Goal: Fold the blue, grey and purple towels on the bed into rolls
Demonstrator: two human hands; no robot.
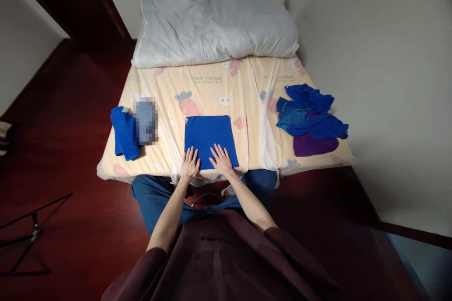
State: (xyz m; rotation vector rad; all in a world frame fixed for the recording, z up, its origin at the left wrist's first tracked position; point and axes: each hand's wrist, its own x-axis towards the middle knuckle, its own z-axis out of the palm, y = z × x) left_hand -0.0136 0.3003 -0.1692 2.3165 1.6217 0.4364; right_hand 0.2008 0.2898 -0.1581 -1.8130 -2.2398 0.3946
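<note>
A blue cloth point(210, 134) lies spread flat as a square on the bed, near its front edge, with a small white tag at its far left corner. My left hand point(191, 163) rests on the cloth's near left corner, fingers stretched out. Toward the near right corner, my right hand point(222, 161) lies flat with its fingers spread. Both palms face down and neither hand grips anything.
Left of the cloth sit folded blue cloths point(124, 134) beside a blurred-out patch. Crumpled blue cloths point(310, 110) and a purple cloth point(312, 146) lie at the right. A white quilt point(219, 21) fills the bed's far end. Black stand legs point(33, 235) are on the floor.
</note>
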